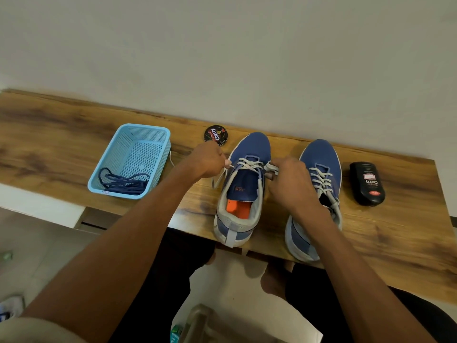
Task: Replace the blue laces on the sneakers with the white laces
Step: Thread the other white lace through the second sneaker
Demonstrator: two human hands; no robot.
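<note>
Your two forearms reach in from the near edge over a wooden table [61, 134], with your dark-clad knees below it. Your left hand [209, 159] is curled into a loose fist at the left side of the left sneaker [241, 191], pinching one end of the white lace [249, 164] just beside the eyelets. Your right hand [288, 180] is curled at the right side of the same shoe, fingers closed round the lace's other end. That lace crosses only the far few eyelets; the tongue and orange insole lie open nearer you. Just to the right stands the right sneaker [319, 157], toe pointing far, already threaded with white lacing up its front; your right forearm covers much of its near half. Well to the left sits a light blue basket [143, 131], and the blue laces [123, 184] lie heaped in its near corner. A round polish tin [216, 135] rests far between basket and left shoe. A black polish bottle [367, 183] lies at the far right.
</note>
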